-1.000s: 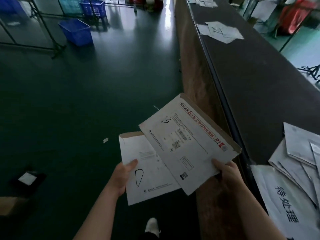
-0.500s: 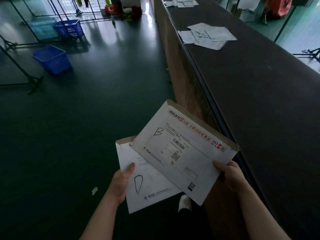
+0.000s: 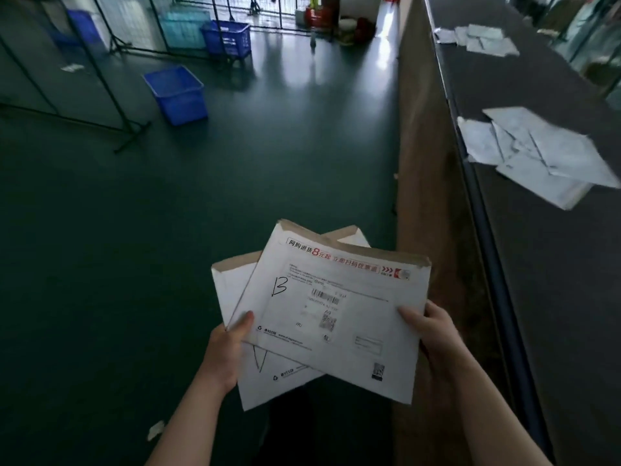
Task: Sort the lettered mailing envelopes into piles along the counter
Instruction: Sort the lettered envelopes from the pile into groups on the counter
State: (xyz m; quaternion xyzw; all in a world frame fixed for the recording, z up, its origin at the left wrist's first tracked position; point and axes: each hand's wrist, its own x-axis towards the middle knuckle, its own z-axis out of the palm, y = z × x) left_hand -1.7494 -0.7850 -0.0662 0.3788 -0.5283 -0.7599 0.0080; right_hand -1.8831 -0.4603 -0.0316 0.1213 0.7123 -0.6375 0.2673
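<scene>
A white mailing envelope marked B (image 3: 339,311) lies on top of a second white envelope marked D (image 3: 268,381), both held low in front of me beside the counter. My left hand (image 3: 225,351) grips their left edges, thumb on the B envelope. My right hand (image 3: 433,334) grips the B envelope's right edge. The D letter is mostly covered. On the dark counter (image 3: 554,297) to my right lies a pile of white envelopes (image 3: 537,153), and a further pile (image 3: 480,40) sits far along it.
The counter's brown front panel (image 3: 426,196) runs along my right side. A blue basket (image 3: 178,94) sits on the dark green floor at left, with another blue basket (image 3: 228,38) and metal rack legs (image 3: 124,129) beyond. A paper scrap (image 3: 156,430) lies on the floor.
I have walked forward along the counter; the envelope pile on it is nearer. The B envelope has slid left over the D envelope, and my left thumb now rests on it.
</scene>
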